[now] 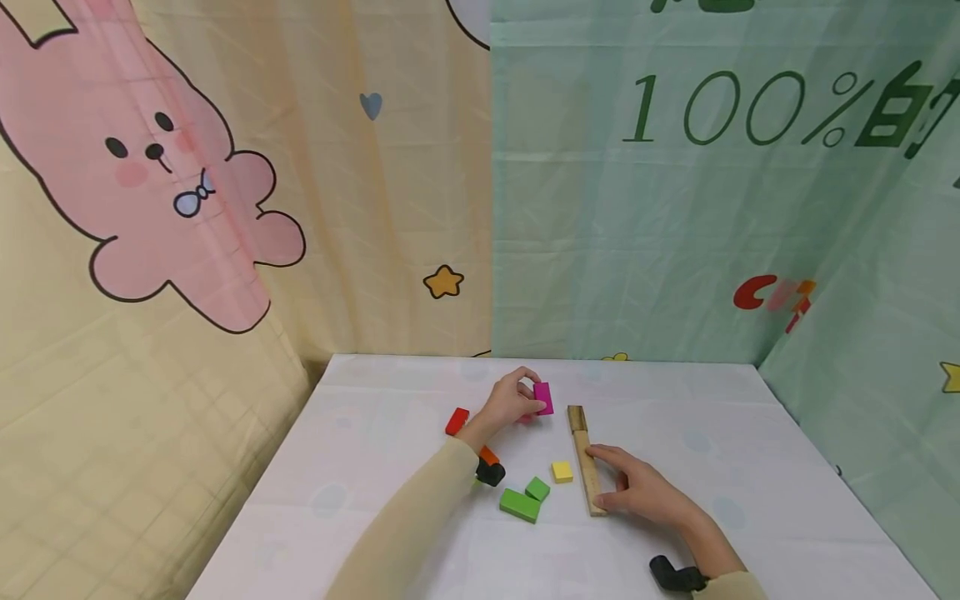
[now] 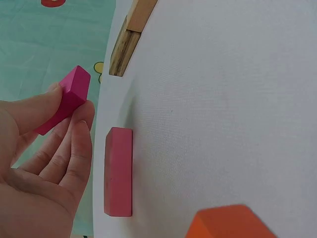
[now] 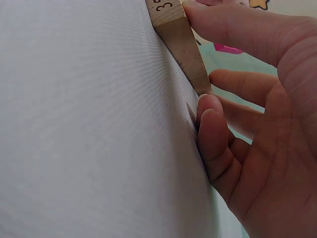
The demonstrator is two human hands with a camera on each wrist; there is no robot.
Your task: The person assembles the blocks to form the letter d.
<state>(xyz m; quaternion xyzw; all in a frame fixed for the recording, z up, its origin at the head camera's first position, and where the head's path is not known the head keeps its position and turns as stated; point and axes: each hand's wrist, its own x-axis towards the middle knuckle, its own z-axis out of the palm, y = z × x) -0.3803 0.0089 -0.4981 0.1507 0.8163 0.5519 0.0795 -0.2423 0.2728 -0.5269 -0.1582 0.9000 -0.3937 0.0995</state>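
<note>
A magenta block [image 2: 75, 91] is pinched between the thumb and fingers of my left hand [image 1: 512, 402], held up above the far part of the table. Below that hand lies a pink block [image 2: 119, 173]. My right hand [image 1: 645, 492] rests beside a long light wooden piece [image 1: 587, 467], its thumb touching near the close end and a finger farther up the same side. In the right wrist view dark printed marks show on that wood [image 3: 166, 12]. A shorter, darker wooden block [image 2: 124, 52] meets its far end in line.
Near the left forearm are a red block [image 1: 457, 421] and an orange block [image 1: 489, 456]. Closer in lie a long green block [image 1: 520, 506], a small green block [image 1: 537, 488] and a yellow block [image 1: 562, 472]. Printed curtains [image 1: 390, 192] hang behind the white table [image 1: 787, 533].
</note>
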